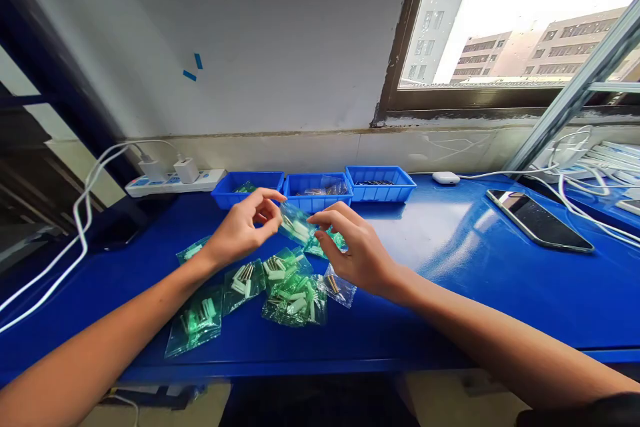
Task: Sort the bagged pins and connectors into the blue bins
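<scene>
Both my hands hold one small green-tinted plastic bag point(297, 225) of white parts a little above the blue table point(450, 267). My left hand point(243, 227) pinches the bag's left end between thumb and fingers. My right hand point(353, 247) pinches its right end. Below the hands lie several more filled green bags point(293, 287) in a loose pile, one further bag point(196, 321) at the front left and another point(193, 250) under my left wrist.
Three blue bins point(316, 190) stand in a row at the back by the wall. A power strip with chargers point(173, 177) lies at the back left, white cables trailing off. A phone point(540, 219), a white earbud case point(445, 178) and more cables lie to the right.
</scene>
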Tool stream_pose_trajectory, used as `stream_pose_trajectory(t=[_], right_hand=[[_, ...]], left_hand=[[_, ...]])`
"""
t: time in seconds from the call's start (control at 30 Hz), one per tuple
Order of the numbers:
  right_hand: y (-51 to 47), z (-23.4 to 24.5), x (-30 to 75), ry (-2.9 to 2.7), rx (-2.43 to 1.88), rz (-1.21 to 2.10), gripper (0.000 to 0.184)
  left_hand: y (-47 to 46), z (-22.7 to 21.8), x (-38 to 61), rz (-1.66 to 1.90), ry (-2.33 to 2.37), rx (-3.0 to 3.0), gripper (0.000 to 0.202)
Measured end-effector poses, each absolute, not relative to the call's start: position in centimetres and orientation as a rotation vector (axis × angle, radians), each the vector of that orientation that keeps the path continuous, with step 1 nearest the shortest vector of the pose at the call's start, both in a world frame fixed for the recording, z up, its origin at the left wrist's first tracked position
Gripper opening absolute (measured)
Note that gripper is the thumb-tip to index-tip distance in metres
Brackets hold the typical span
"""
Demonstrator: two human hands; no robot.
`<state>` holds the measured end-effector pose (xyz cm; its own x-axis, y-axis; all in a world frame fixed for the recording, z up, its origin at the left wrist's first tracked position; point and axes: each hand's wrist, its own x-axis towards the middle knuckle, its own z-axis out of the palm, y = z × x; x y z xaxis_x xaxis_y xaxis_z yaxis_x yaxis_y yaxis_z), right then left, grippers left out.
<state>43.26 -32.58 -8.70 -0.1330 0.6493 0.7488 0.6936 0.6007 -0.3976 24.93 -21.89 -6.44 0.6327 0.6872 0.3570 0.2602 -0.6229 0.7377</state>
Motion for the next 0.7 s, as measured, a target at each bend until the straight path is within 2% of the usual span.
stream_pose_trajectory(t=[0.07,0.2,0.3,0.4,0.47,0.63,0.7], right_hand=[[-32.7,-8.5,43.4,-1.815,-1.112,-0.052,0.018],[-32.7,-8.5,43.6,-1.835,-1.121,-0.027,0.016],[-32.8,-8.6,43.5,-1.900,-1.162,0.015,0.016],[-32.9,-8.3,43.5,-2.032,-1.290,0.020,0.018],[-32.9,-8.0,43.5,-2.135,-1.420,0.003,0.024],[-32.8,-8.2,44.3,-2.280,-1.637,0.045,0.064],[-32.6,-8.6,44.7,-2.318,-1.694,0.110,0.066]], left_hand=[[-20.1,-6.3,24.3,0.990,0.912,2.101,0.032],[-17.1,-4.6,22.2,1.069,1.331,2.207,0.056],[-16.9,-2.1,19.7,0.717,1.594,2.627,0.061],[-18.3,-1.0,16.8,0.186,1.508,2.631,0.060],[-19.8,-2.1,15.2,0.124,1.444,2.665,0.069],[-23.6,-8.8,14.1,0.059,1.191,2.771,0.107],[-24.4,-10.3,15.4,0.131,1.099,2.846,0.085]])
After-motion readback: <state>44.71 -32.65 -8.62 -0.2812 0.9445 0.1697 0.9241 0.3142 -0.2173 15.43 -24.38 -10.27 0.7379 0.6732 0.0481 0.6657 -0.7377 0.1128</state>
